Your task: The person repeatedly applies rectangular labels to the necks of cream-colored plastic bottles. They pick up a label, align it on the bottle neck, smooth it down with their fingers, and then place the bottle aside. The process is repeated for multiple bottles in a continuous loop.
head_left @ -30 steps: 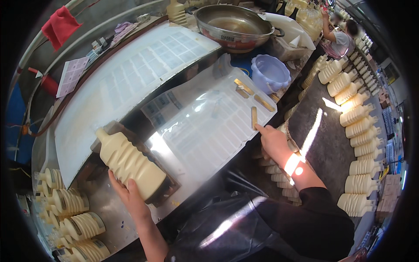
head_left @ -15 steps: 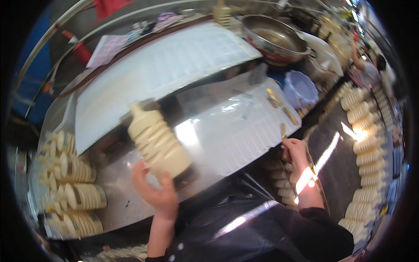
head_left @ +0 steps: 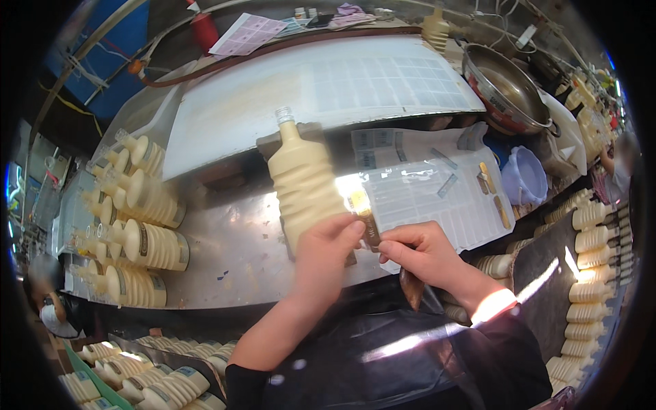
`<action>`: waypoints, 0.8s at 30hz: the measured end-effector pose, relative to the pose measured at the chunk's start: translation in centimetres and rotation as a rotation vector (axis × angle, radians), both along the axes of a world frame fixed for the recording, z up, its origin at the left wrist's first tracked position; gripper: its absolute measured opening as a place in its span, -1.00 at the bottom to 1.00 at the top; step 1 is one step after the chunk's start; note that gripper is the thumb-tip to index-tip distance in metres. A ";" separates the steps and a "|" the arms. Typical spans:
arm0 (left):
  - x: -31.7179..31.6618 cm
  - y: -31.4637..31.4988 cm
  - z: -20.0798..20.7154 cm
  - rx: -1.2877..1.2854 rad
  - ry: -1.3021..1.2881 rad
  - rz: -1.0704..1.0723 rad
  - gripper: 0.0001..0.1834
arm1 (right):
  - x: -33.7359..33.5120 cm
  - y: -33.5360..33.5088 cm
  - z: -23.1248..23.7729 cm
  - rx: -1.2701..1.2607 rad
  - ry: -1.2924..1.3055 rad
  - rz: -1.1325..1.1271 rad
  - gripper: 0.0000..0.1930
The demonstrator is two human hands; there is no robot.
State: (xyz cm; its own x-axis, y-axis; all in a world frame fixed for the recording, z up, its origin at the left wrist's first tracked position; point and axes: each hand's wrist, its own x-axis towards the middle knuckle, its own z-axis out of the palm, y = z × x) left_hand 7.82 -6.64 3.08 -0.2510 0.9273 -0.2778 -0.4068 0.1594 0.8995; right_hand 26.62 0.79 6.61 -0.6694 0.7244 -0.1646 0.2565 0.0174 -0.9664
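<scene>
The left hand (head_left: pixel 324 253) is pinching the left edge of a brown-and-gold label strip (head_left: pixel 370 229); the right hand (head_left: pixel 427 258) is pinching its near end. Held just right of the cream bottle (head_left: pixel 301 179), the strip is running far-left to near-right. The bottle is lying lengthwise on the metal table's (head_left: pixel 225 270) dark rest (head_left: pixel 268 145), its neck pointing far and slightly left.

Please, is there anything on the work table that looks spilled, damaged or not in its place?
Yes: small dark blue flecks show on the metal tabletop, left of the cream bottle; too small to identify, they look like stray debris. The bottle shows no visible damage.
</scene>
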 end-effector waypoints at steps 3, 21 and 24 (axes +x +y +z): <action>-1.9 -0.7 1.9 0.000 0.070 0.014 -0.76 | -1.1 2.6 -0.1 -0.083 -0.093 0.106 -0.74; -11.1 6.6 1.6 0.066 0.447 0.313 -0.70 | -13.1 10.9 -3.3 -0.031 0.123 -0.087 -0.85; -11.1 7.0 0.5 0.073 0.490 0.357 -0.70 | -13.5 11.3 -3.9 -0.055 0.138 -0.087 -0.85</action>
State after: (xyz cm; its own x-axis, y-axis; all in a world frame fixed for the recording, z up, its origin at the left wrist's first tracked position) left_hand -3.23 0.36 3.56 -0.6322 0.7747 0.0096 0.0405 0.0207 0.9990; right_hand 13.14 12.08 2.70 -0.6235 0.7732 -0.1160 0.1190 -0.0527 -0.9915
